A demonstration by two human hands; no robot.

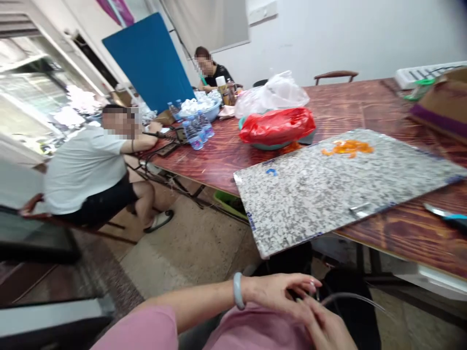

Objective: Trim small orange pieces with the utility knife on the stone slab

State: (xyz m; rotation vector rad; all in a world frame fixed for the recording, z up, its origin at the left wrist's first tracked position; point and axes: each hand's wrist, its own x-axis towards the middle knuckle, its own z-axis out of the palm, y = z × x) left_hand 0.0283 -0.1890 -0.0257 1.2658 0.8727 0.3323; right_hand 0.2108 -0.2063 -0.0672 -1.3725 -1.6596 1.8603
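My left hand (279, 292), a pale bangle (238, 290) at its wrist, is low in the view above my lap. Its fingers are curled and meet my right hand (326, 322), which is closed beside it. From between the fingertips a thin clear strand (355, 295) curves out to the right. A small shiny bit shows at the left fingertips, too blurred to name. Beyond the hands, a speckled stone-look board (292, 209) overhangs the table edge. On it lie orange pieces (348, 147), a small blue piece (271, 172) and a small metal item (361, 210).
The reddish wooden table (219, 163) holds a red plastic bag (279, 127) on a basin, water bottles (193, 133), a cardboard box (445, 99) and a blue-and-black handled tool (452, 219) at right. One person (87, 165) sits at left, another (222, 73) at the far end.
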